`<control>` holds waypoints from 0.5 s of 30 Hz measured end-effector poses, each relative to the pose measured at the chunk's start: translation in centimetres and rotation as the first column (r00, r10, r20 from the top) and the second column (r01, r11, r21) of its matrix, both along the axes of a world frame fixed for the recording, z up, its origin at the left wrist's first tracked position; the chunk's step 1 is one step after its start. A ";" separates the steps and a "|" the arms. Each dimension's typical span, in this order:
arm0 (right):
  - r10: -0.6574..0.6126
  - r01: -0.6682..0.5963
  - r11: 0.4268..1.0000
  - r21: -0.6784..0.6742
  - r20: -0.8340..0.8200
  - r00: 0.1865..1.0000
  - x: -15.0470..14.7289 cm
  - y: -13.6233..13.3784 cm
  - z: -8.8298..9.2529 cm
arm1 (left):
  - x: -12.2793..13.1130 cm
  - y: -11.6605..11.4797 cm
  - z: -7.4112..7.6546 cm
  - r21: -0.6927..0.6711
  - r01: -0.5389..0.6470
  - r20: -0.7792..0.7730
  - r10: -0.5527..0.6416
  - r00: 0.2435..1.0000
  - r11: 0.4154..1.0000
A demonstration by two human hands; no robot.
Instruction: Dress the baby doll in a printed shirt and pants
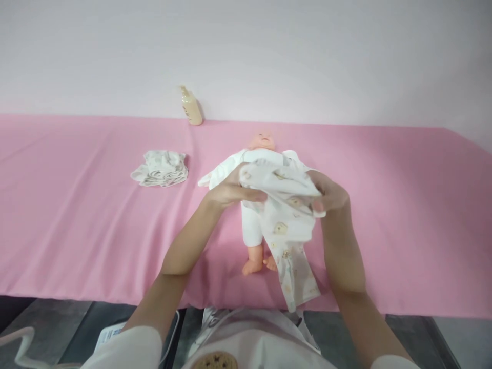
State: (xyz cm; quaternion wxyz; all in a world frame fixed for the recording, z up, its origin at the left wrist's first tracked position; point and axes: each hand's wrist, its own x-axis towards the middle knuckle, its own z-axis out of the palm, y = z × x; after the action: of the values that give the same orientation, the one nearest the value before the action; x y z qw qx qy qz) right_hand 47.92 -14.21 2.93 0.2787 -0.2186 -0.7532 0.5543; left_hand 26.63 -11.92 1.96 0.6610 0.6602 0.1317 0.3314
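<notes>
A white printed baby garment (286, 220) is stretched between my two hands, with a tube-like leg or sleeve hanging toward the table's front edge. My left hand (238, 187) grips its left side, thumb on top. On the other side my right hand (328, 192) pinches its edge. Beneath it a baby doll (252, 225) lies on its back, head toward the wall, in white clothing with its feet bare. The garment hides much of the doll's middle and part of its legs.
A pink cloth (400, 220) covers the table. Folded printed cloth (163, 168) lies to the left of the doll. A pump bottle (191, 106) stands at the back by the white wall (307, 61). Below the front edge a white cable or tube (25, 343) shows at left.
</notes>
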 end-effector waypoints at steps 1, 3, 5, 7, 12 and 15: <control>0.053 -0.056 0.998 0.034 0.083 0.995 -0.2 0.0 0.3 | 0.1 0.1 -0.3 -0.059 -0.044 0.055 0.047 0.997 0.997; 0.075 -0.098 0.992 0.082 0.248 0.966 -0.3 -0.2 0.8 | 0.4 0.3 -0.8 -0.158 -0.067 0.107 0.085 0.991 0.985; 0.029 -0.060 0.994 0.089 0.312 0.950 -0.1 -0.2 1.2 | 0.6 0.6 -1.1 -0.198 -0.064 0.106 0.086 0.991 0.978; -0.001 -0.014 0.998 0.065 0.238 0.971 0.2 0.0 0.9 | 0.6 0.8 -1.2 -0.177 -0.046 0.066 0.059 0.996 0.983; -0.071 0.072 0.997 0.036 -0.022 0.997 0.4 0.9 -1.6 | 0.5 0.7 -0.8 -0.036 -0.001 -0.028 0.000 1.000 0.999; -0.045 0.046 0.997 0.054 -0.020 0.999 -0.3 0.7 -1.8 | 0.2 0.7 -0.8 -0.063 -0.084 0.041 0.087 0.995 0.994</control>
State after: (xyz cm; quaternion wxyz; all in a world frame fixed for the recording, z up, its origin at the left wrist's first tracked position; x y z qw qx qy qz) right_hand 47.64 -13.46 1.17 0.3043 -0.2227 -0.7602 0.5290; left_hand 26.83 -11.23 1.12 0.6689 0.6258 0.1555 0.3698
